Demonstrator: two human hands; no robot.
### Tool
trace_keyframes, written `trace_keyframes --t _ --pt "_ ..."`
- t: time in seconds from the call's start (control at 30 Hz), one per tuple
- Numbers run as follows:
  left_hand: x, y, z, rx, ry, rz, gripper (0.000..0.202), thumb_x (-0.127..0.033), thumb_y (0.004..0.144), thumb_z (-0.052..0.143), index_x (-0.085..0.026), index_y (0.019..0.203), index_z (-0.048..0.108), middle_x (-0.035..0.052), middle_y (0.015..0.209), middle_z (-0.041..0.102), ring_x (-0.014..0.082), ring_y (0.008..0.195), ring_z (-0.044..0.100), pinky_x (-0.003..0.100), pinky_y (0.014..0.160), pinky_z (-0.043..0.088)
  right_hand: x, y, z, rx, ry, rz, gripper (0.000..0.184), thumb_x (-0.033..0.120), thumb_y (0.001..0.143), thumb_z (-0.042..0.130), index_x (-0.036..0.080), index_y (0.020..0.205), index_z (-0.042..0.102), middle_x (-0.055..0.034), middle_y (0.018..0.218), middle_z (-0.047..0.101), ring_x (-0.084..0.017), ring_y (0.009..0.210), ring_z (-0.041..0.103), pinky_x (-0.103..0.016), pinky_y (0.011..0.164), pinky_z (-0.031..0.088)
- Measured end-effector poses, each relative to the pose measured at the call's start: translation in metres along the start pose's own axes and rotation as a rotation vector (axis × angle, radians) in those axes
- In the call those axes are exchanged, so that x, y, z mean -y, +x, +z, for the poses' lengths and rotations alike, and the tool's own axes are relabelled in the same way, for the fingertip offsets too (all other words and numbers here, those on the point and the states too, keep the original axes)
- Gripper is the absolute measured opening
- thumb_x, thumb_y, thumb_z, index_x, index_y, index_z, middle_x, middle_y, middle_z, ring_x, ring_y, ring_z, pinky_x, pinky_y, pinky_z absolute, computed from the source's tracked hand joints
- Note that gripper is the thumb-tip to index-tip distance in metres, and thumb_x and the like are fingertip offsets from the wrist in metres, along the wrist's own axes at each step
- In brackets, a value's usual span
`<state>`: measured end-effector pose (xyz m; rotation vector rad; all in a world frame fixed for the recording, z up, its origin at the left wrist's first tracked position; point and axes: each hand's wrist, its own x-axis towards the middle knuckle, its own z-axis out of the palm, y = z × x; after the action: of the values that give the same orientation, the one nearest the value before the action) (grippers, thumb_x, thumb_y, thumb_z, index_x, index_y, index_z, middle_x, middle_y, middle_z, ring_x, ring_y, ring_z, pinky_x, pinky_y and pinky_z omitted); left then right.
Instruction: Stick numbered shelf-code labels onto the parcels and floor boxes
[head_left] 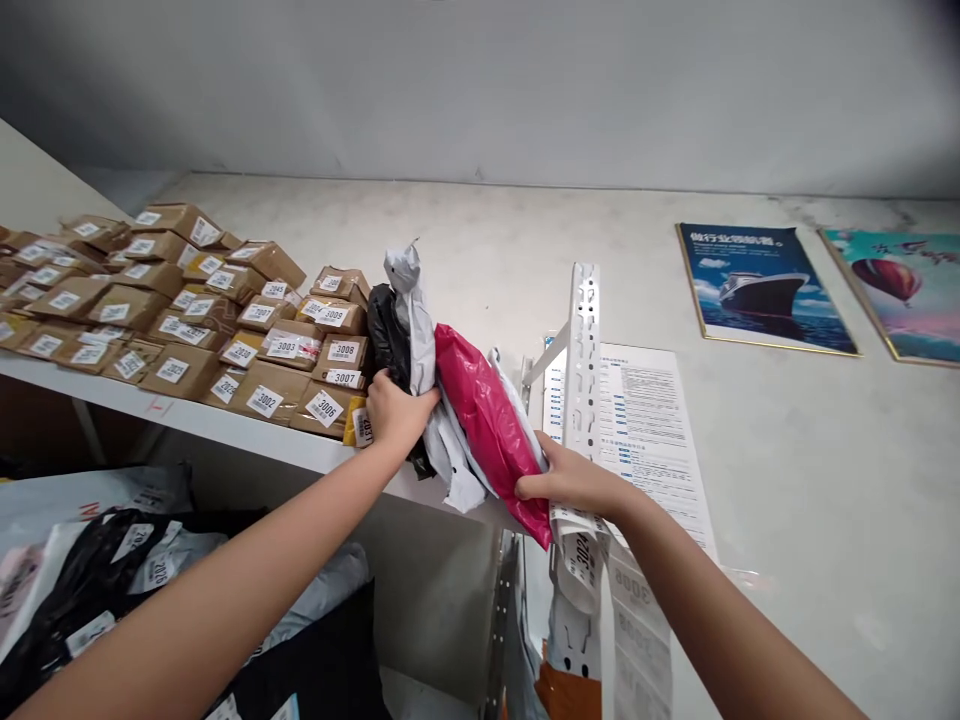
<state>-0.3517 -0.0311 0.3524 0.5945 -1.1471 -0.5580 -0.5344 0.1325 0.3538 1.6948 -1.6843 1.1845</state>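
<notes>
Before me runs the long shelf (187,413), and the cardboard boxes (176,370) on it are stacked with number labels outward, probably for easy reading. Near the metal post (581,360), the pink bag (487,425) is tilted at the shelf's front; being soft, it seems to need support, so the right hand (566,475) is closed on its lower side. The white bag (422,345) and black bag (386,330) rise beside the boxes; the left hand (397,410) touches both, perhaps to steady them, but how firmly it grips, I cannot tell.
</notes>
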Motion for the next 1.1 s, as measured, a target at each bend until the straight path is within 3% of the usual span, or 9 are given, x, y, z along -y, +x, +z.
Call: trace_keyframes --t 0.1,0.27,0.37,0.53,0.77,0.97,1.1 --pt "-0.001 0.012 0.001 0.051 0.016 0.005 0.066 -0.033 0.063 0.072 -0.012 0.118 0.04 0.0239 0.126 0.049 0.0371 0.126 0.044 0.046 0.102 0.036 0.001 0.0 -0.001 0.081 0.099 0.107 0.066 0.03 0.052 0.081 0.017 0.114 0.063 -0.0088 0.089 0.073 -0.023 0.074 0.065 -0.034 0.069 0.051" --pt "0.008 0.033 0.003 0.175 -0.052 0.009 0.063 -0.03 0.065 0.068 -0.017 0.118 0.037 0.0158 0.113 0.062 0.0282 0.099 0.064 0.035 0.081 0.05 0.033 -0.008 -0.001 0.147 0.071 0.328 0.093 0.032 0.048 0.085 0.015 0.132 0.049 -0.0159 0.109 0.069 -0.029 0.084 0.066 -0.04 0.072 0.051" --pt "0.01 0.039 0.004 0.194 -0.053 0.038 0.055 -0.024 0.066 0.065 -0.018 0.116 0.043 0.0149 0.106 0.067 0.0301 0.095 0.066 0.035 0.077 0.05 0.044 -0.012 0.004 0.161 0.057 0.303 0.084 0.032 0.054 0.081 0.016 0.13 0.05 -0.0142 0.109 0.069 -0.029 0.087 0.066 -0.041 0.075 0.051" --pt "0.003 0.04 0.006 0.201 -0.056 0.199 0.043 -0.015 0.068 0.058 -0.023 0.11 0.054 0.0109 0.096 0.07 0.0306 0.092 0.066 0.034 0.074 0.048 0.042 -0.012 0.013 0.139 0.126 0.284 0.067 0.029 0.061 0.07 0.018 0.124 0.052 -0.0112 0.106 0.07 -0.03 0.087 0.066 -0.039 0.073 0.051" --pt "-0.005 0.054 -0.002 0.228 -0.092 0.397 0.037 -0.014 0.067 0.055 -0.024 0.102 0.059 0.0046 0.084 0.069 0.0254 0.082 0.065 0.029 0.067 0.045 0.048 0.005 0.03 0.196 0.228 0.33 0.081 0.031 0.061 0.068 0.02 0.135 0.035 -0.0102 0.113 0.065 -0.029 0.097 0.064 -0.04 0.084 0.05" --pt "0.019 0.08 -0.016 0.245 -0.149 0.404 0.031 -0.013 0.066 0.054 -0.022 0.095 0.056 0.0021 0.087 0.067 0.0205 0.082 0.062 0.026 0.068 0.046 0.05 0.021 0.05 0.24 0.294 0.282 0.083 0.031 0.062 0.07 0.02 0.135 0.033 -0.0104 0.121 0.061 -0.027 0.102 0.062 -0.039 0.088 0.049" --pt "0.028 0.082 -0.019 0.243 -0.156 0.361 0.035 -0.015 0.066 0.055 -0.022 0.099 0.05 0.0026 0.093 0.065 0.0208 0.084 0.062 0.029 0.071 0.048 0.049 0.018 0.053 0.209 0.314 0.279 0.084 0.034 0.061 0.071 0.022 0.136 0.035 -0.0119 0.129 0.057 -0.028 0.106 0.06 -0.04 0.088 0.049"
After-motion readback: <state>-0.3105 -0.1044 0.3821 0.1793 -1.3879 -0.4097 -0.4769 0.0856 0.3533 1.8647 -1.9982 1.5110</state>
